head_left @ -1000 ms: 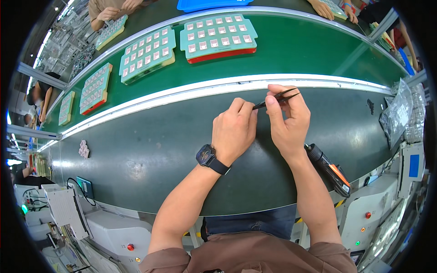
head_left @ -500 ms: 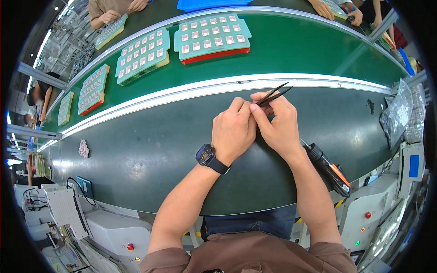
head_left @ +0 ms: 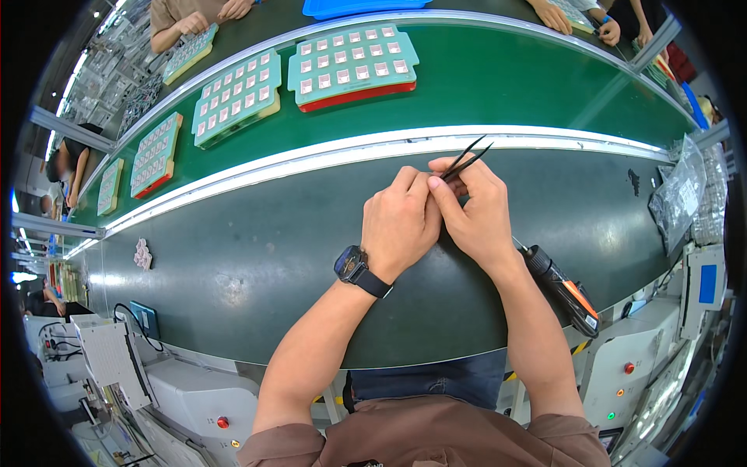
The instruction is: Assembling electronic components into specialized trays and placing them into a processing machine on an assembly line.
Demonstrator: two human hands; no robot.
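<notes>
Black tweezers [head_left: 464,162] point up and away, their two tips spread apart. My right hand [head_left: 476,204] holds them pinched between thumb and fingers. Against it, fingertips touching, rests my left hand [head_left: 401,218], its fingers curled closed. What those left fingers grip, if anything, is hidden behind the knuckles. A watch is on my left wrist. Beside my right forearm an electric screwdriver [head_left: 562,289], black and orange, lies on the dark work table [head_left: 257,257].
Beyond the table's white edge runs a green conveyor belt [head_left: 498,86]. It carries several trays, the nearest a green tray on a red base [head_left: 354,64]. Small pink pieces [head_left: 142,254] lie at the left, clear plastic bags [head_left: 681,191] at the right. Co-workers' hands [head_left: 552,15] show across the belt.
Trays on the belt have slid a little to the left. The tweezers' tips have swung slightly left, while both hands have stayed in almost the same place.
</notes>
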